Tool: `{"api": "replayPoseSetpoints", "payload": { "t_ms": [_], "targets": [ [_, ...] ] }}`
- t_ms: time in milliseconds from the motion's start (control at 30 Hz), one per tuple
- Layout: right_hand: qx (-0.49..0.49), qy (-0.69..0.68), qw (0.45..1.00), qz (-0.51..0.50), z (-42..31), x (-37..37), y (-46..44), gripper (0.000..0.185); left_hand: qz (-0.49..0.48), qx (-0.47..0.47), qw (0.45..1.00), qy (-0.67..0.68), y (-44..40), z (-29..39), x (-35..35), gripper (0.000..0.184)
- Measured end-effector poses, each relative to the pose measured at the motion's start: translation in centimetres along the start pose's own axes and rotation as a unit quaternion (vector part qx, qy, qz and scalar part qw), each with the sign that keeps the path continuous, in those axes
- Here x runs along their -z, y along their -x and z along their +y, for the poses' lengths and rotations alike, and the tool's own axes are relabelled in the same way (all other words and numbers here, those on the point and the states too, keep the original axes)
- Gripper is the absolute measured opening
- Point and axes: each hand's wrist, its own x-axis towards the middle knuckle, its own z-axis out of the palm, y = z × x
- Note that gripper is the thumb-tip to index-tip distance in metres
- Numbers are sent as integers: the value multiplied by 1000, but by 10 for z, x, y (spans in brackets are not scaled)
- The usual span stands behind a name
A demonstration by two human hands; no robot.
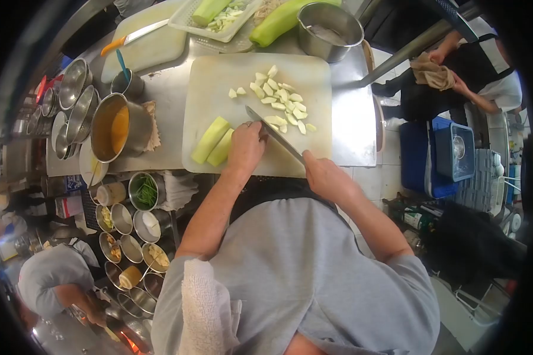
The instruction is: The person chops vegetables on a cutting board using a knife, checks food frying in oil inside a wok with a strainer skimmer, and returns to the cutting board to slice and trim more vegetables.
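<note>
My right hand [327, 176] is closed round the handle of a kitchen knife [281, 138], whose blade slants up and left across the cutting board [308, 71]. Beside the blade, my left hand [247, 145] has its fingers curled over the end of a peeled, pale green squash piece [222, 149]. A second long squash piece [209, 139] lies to its left on the board. Cut squash chunks [286, 102] are scattered right of and beyond the blade. The knife tip lies just past my left fingertips, and my fingers partly hide the cutting spot.
At the back stand a metal pot [330, 31], a whole green squash [290, 22] and a white basket [216, 21]. An orange-handled knife [135, 36] rests on another board. Left are a pot of orange liquid [115, 128] and several ingredient tins. Other people stand left and right.
</note>
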Motion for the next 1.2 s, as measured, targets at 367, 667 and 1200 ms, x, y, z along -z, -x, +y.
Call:
{"api": "replayPoseSetpoints", "payload": {
  "t_ms": [367, 667, 1200],
  "targets": [
    [-14, 38, 999, -12, -27, 32, 19, 14, 18, -8, 999, 49, 9, -4, 0, 15],
    [-17, 37, 999, -21, -12, 5, 1, 13, -5, -30, 998, 61, 10, -12, 3, 16],
    [-21, 58, 997, -44, -23, 13, 11, 13, 13, -95, 990, 100, 9, -23, 8, 12]
  ]
}}
